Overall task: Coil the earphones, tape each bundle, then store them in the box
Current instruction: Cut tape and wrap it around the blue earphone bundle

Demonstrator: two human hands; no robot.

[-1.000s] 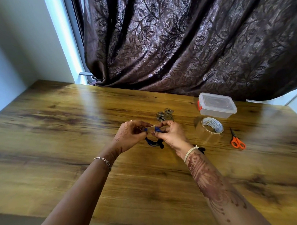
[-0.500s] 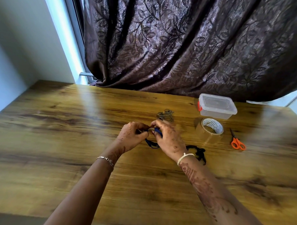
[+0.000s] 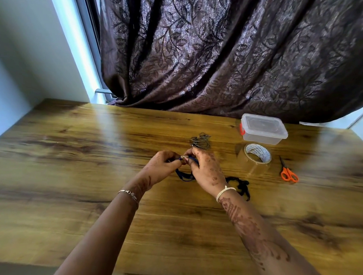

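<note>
Blue earphones — left hand, right hand

Fingers hide most of the blue earphones, perhaps taped.

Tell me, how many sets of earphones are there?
3: blue earphones pinched between the left hand and right hand; grey earphones on the table beyond them; black earphones beside the right wrist. The hands may hide more.

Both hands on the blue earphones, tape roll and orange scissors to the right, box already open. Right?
No: head view shows the box closed, lid on. Rest holds: left hand and right hand hold the blue earphones; tape roll and orange scissors lie to their right.
</note>
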